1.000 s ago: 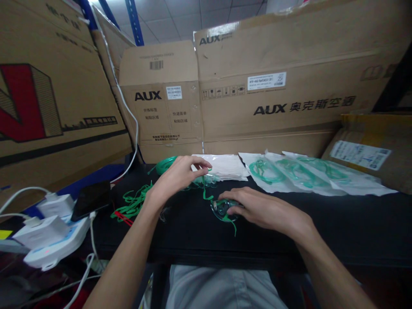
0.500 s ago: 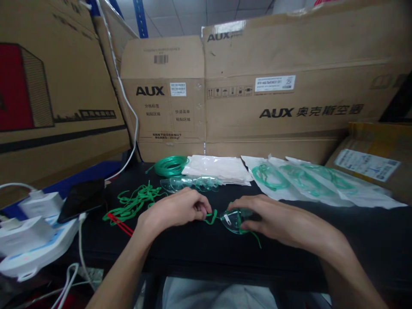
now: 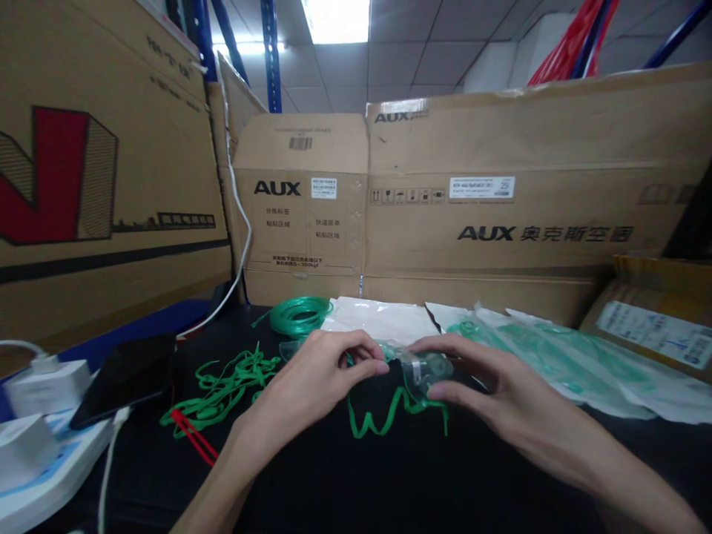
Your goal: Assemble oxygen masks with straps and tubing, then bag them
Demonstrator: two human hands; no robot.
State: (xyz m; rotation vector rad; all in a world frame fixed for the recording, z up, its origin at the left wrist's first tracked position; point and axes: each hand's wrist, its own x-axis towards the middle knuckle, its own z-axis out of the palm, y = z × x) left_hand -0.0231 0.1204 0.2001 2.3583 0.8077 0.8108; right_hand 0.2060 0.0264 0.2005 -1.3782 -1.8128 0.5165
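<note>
Holding a clear mask (image 3: 423, 368) just above the black tabletop (image 3: 500, 475), right hand (image 3: 489, 389) with fingers curled around its body, left hand (image 3: 317, 378) pinching the green strap (image 3: 383, 415) at its edge. Loose green straps (image 3: 222, 386) lying left, bagged masks (image 3: 545, 356) right, coiled green tubing (image 3: 300, 315) behind.

Both hands (image 3: 389, 378) on clear mask (image 3: 423, 368) — green strap (image 3: 383, 415) dangling

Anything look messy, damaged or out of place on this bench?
Only minor clutter: loose green straps lie tangled left of the left hand, beside a phone. The clear mask in both hands looks intact.
</note>
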